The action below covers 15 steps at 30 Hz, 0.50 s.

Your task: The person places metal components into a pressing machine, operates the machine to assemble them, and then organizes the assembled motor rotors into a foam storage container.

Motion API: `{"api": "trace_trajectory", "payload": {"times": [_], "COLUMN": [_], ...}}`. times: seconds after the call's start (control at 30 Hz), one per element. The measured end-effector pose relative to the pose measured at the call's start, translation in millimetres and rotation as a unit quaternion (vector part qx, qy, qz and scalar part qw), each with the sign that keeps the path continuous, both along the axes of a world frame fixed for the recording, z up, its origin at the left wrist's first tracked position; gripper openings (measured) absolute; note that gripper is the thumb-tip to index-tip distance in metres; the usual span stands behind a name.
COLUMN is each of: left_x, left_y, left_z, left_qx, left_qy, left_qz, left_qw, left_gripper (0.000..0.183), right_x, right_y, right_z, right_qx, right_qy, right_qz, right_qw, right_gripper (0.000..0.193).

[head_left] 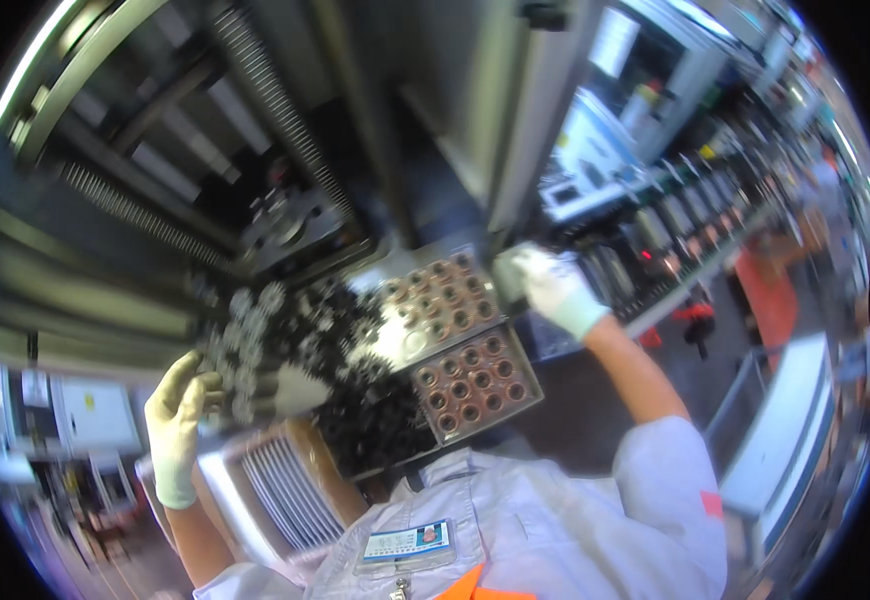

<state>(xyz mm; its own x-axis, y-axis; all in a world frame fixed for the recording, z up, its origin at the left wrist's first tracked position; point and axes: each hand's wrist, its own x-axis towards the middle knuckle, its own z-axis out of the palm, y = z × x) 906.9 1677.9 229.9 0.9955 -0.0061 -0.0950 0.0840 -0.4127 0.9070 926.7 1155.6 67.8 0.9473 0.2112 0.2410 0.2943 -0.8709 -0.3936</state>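
Note:
My left hand (177, 412), in a pale glove, is at the left beside a cluster of light grey gears (245, 335). Its fingers are curved and spread, with nothing visible between them. My right hand (553, 288), also gloved, reaches out at the right, by a grey block-like part (510, 275) at the machine's edge. Blur smears its fingers, and whether they grip the part cannot be made out. Between my hands lie many dark gears (360, 420) in a heap. To their right, two trays hold rows of copper-coloured ring-shaped parts (470, 385).
A machine frame with ribbed rails (280, 110) rises ahead. Below my left hand stands a box with grey ribbed sheets (293, 490). A line of cylindrical parts (675, 215) runs along a bench at the right. A white panel (795, 430) stands at the lower right.

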Motion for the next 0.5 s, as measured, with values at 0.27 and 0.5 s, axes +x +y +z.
{"api": "trace_trajectory", "payload": {"times": [0.27,0.5], "left_x": [-236.6,-364.6], "left_y": [73.1,60.3], "left_z": [-67.0,-147.6], "left_qx": [0.281,0.396], "left_qy": [0.042,0.191], "left_qz": [0.405,0.537], "left_qw": [0.869,0.72], "left_gripper": [0.04,0.071], "right_x": [-4.8,4.6], "right_y": [-39.2,-4.3], "right_z": [-35.2,-7.4], "right_qx": [-0.069,-0.052], "right_qy": [-0.012,0.044], "right_qz": [0.03,0.088], "right_qw": [0.997,0.994], "right_gripper": [0.031,0.035]}}
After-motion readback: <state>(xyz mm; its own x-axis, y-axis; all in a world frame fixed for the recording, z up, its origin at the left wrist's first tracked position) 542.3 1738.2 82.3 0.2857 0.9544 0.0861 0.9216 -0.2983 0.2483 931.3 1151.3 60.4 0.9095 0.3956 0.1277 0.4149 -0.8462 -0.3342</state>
